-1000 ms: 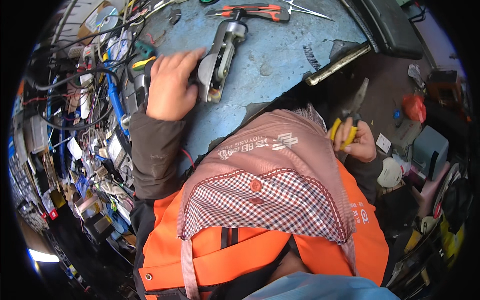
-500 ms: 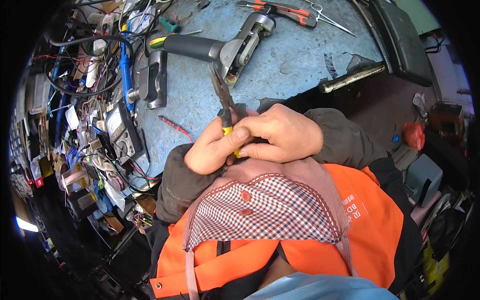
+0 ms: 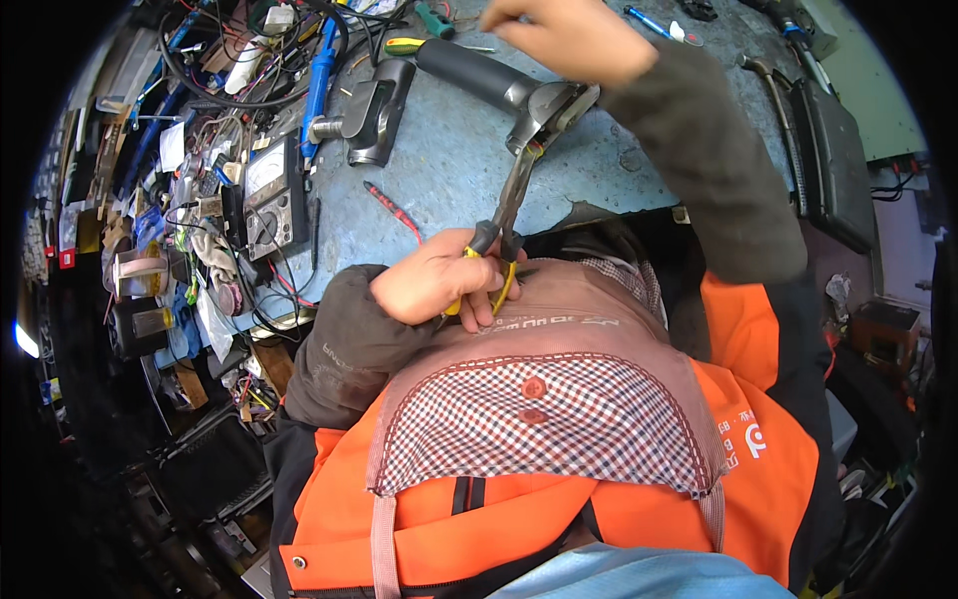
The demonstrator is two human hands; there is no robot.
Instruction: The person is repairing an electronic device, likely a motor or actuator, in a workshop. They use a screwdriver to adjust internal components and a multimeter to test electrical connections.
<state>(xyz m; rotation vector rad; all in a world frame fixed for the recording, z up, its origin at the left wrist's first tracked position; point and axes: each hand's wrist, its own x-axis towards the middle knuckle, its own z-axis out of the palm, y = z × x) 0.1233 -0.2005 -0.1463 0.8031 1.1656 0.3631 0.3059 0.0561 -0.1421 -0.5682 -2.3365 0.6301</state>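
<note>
My left hand (image 3: 436, 281) is closed round the yellow and black handles of long-nose pliers (image 3: 509, 205), whose jaws point up and away from me. In this view their tips overlap the lower end of a grey and black device with a cylindrical grip (image 3: 472, 75); whether they touch it I cannot tell. My right hand (image 3: 574, 40) is stretched over the far part of the bench, bent toward the left. The upper picture edge cuts off part of its fingers, so any hold is hidden.
The blue bench (image 3: 439, 185) carries a red probe (image 3: 393, 206), a grey and black bracket-like part (image 3: 382, 113) and an analog multimeter (image 3: 271, 200). Tangled cables and tools crowd its left side. A black case (image 3: 833, 165) stands at the right edge, beside a hammer (image 3: 773, 100).
My right hand has left the pliers and moved up over the far bench. The left hand still holds the pliers, now with handles spread. The view has shifted.
</note>
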